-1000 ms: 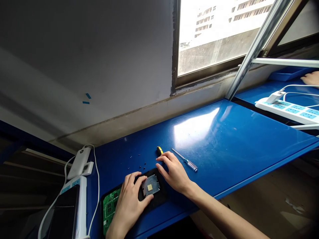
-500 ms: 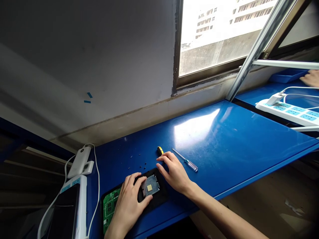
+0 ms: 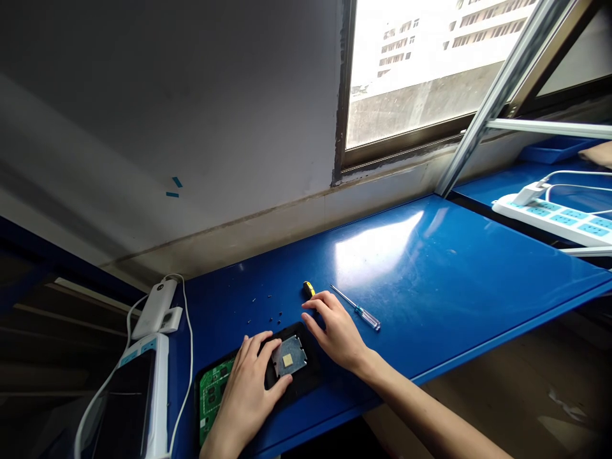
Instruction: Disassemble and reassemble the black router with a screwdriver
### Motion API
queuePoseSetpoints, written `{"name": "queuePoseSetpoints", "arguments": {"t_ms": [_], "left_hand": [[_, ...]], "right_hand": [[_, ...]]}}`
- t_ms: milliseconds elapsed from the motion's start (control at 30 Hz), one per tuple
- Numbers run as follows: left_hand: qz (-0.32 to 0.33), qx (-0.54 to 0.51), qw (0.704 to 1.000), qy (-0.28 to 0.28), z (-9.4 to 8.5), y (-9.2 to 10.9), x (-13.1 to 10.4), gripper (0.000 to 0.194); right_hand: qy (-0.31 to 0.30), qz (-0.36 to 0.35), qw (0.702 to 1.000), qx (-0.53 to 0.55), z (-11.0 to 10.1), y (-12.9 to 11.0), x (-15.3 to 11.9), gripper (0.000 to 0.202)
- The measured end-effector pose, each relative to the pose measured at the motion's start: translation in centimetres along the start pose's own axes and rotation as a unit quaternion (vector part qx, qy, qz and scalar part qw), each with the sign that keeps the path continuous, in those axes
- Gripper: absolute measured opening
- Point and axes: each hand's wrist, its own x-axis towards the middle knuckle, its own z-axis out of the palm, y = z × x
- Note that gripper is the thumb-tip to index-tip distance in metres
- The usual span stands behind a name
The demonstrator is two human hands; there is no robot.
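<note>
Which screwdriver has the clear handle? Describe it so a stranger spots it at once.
Start at the blue bench under the window. Just right of the person's right hand lies a thin screwdriver with a bare metal shaft and clear blue-tinted handle. The tool by the fingertips is yellow and black instead.

Quick head count of what's on the blue bench

Two hands of the person at work: left hand (image 3: 248,389) and right hand (image 3: 337,328), plus one bit of someone else's hand (image 3: 597,153) way off at the far right edge. Two screwdrivers: a yellow-handled one (image 3: 308,289), mostly hidden, and a clear-handled one (image 3: 357,308). One green circuit board (image 3: 210,395), one metal plate (image 3: 289,356), one black case (image 3: 306,376). Around six tiny screws (image 3: 272,315), too small to count for sure. One power bank (image 3: 155,308), one power strip (image 3: 549,217), one blue tray (image 3: 549,150), one window (image 3: 430,64).
</note>
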Motion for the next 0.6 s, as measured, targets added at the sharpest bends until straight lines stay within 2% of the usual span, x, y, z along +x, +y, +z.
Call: {"name": "queuePoseSetpoints", "arguments": {"t_ms": [400, 600], "left_hand": [[0.016, 0.007, 1.0, 0.017, 0.1, -0.11, -0.21, 0.043], [0.025, 0.002, 0.999, 0.044, 0.73, -0.29, -0.34, 0.043]], "right_hand": [[0.001, -0.002, 1.0, -0.001, -0.09, -0.14, 0.07, 0.012], [0.007, -0.005, 1.0, -0.005, 0.02, -0.01, 0.05, 0.011]]}}
